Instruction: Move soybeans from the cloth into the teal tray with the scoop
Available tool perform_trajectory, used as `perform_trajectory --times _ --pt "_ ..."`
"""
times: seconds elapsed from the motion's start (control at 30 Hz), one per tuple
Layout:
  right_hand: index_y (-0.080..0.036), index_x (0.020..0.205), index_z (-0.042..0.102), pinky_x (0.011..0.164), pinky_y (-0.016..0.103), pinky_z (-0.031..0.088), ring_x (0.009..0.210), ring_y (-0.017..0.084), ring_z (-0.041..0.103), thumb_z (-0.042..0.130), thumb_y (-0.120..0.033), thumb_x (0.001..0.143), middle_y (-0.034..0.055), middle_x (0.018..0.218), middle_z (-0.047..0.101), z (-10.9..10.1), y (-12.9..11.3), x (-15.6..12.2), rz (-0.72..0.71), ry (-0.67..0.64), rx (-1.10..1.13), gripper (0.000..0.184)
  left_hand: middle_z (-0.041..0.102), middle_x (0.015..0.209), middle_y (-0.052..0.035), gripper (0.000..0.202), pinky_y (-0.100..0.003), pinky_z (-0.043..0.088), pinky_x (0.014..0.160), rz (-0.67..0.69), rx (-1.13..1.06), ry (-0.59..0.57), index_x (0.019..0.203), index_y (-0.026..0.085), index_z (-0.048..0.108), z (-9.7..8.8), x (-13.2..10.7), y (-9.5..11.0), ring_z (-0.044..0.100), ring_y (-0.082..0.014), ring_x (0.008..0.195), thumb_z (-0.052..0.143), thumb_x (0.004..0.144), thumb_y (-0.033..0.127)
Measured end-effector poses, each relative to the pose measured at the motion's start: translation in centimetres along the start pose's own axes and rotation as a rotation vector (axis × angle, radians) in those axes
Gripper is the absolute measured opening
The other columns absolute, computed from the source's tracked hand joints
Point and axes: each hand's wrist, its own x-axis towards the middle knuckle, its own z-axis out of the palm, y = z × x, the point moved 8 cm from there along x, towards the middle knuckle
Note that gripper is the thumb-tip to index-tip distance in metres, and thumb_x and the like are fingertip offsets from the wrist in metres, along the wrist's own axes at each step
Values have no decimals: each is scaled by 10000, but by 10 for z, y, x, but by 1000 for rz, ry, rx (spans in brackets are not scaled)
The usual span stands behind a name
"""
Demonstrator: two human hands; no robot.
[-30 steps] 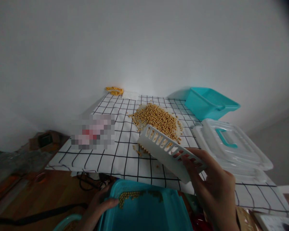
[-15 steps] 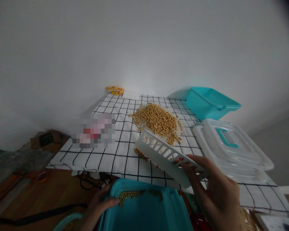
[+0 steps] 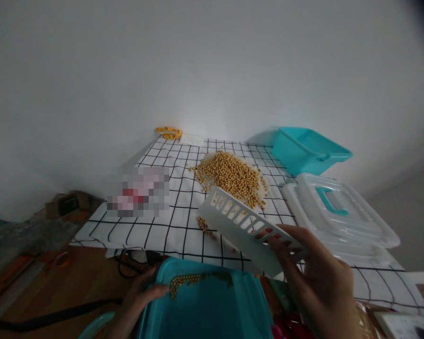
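My right hand (image 3: 318,282) grips a white slotted plastic piece (image 3: 245,228), held tilted above the front edge of the checked cloth (image 3: 169,221). A pile of yellow soybeans (image 3: 231,176) lies on the cloth just behind it, with a few loose beans (image 3: 203,225) under its left end. My left hand (image 3: 137,296) holds the left rim of a teal plastic bin (image 3: 212,306) below the table edge. A row of soybeans (image 3: 194,280) lies along the bin's far inner side.
A second teal bin (image 3: 309,150) stands tilted at the back right. A clear lidded box with a teal handle (image 3: 335,214) sits right of the bean pile. A yellow object (image 3: 168,132) lies by the wall. Black cable (image 3: 38,320) runs over the wooden floor.
The white slotted piece dipped toward the cloth, then rose slightly again. The teal bin and my left hand shifted a little to the left.
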Motion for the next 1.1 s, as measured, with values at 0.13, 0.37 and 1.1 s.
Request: perform_trajectory --times 0.13,0.37,1.1 --pt "-253 975 671 443 142 530 511 134 718 599 -263 960 -43 689 764 1 1 1 -9 8 -23 74 884 957 -61 510 -516 601 955 -42 -76 2 1026 286 797 -4 1 -3 739 -447 1116 835 542 441" --pt "-251 951 683 425 138 523 506 135 718 598 -269 954 -42 673 759 3 -3 3 -19 -4 -21 88 882 992 -41 434 -483 599 961 -65 -90 -24 984 299 807 5 -4 0 760 -422 1075 788 573 435" --pt "-297 1060 633 559 111 563 611 112 762 594 -244 982 -57 830 808 4 -3 -10 -47 -42 -51 102 890 916 -28 379 -413 623 802 -27 -94 -137 884 296 818 19 1 -4 791 -396 933 825 540 454"
